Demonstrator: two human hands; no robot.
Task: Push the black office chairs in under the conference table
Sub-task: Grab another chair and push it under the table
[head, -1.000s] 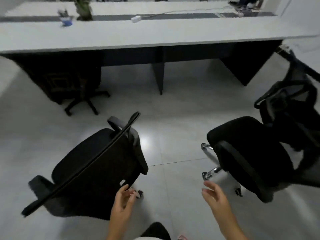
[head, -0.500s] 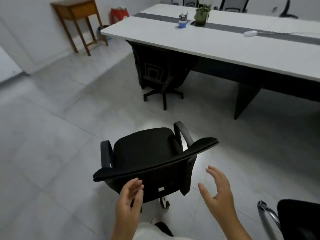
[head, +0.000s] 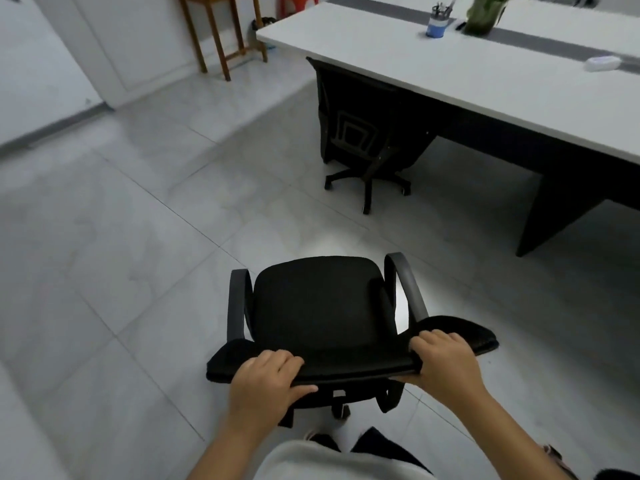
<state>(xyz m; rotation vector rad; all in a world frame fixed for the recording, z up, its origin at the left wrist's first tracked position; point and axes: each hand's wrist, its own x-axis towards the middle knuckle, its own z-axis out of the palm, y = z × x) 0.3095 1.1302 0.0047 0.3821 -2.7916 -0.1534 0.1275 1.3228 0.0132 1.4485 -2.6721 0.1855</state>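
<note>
A black office chair [head: 322, 306] with two armrests stands on the tiled floor right in front of me, its seat facing away. My left hand [head: 266, 379] grips the left part of its backrest's top edge. My right hand [head: 446, 362] grips the right part of the same edge. The white conference table [head: 485, 81] with dark legs runs across the upper right. A second black office chair [head: 363, 129] sits tucked under the table's near left end, only its back and wheeled base showing.
A wooden side table [head: 221, 32] stands by the wall at the top. On the conference table are a blue pen cup [head: 435, 24], a potted plant [head: 481, 10] and a white power strip [head: 601, 62]. Open tiled floor lies between me and the table.
Both hands, open and hovering behind the chair before, have closed on its backrest. The view has swung left and nearer the chair; the chair on the right has left the view.
</note>
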